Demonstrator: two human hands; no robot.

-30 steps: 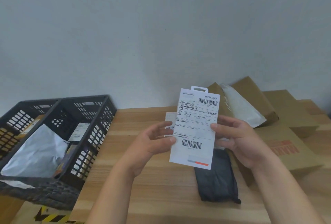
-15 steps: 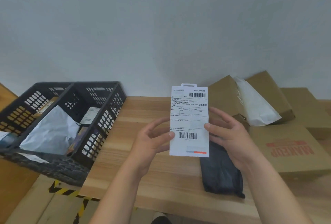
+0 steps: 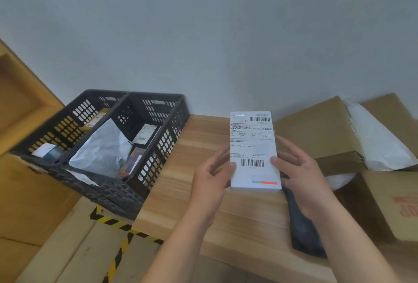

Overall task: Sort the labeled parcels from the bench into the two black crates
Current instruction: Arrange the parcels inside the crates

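In the head view the white labeled parcel has stayed upright between both hands while the gaze has swung left. The two black crates, left of the left grip, are now more fully in frame, so I judge a crate is being chosen. The left grip is clamped on the parcel's left edge, thumb in front and fingers behind. The right grip pinches the right edge the same way. The parcel hangs above the tabletop, and a dark pouch lies beneath the right grip.

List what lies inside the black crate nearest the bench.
A crumpled grey mailer, a dark labelled parcel and a colourful box. The mailer covers whatever lies under it.
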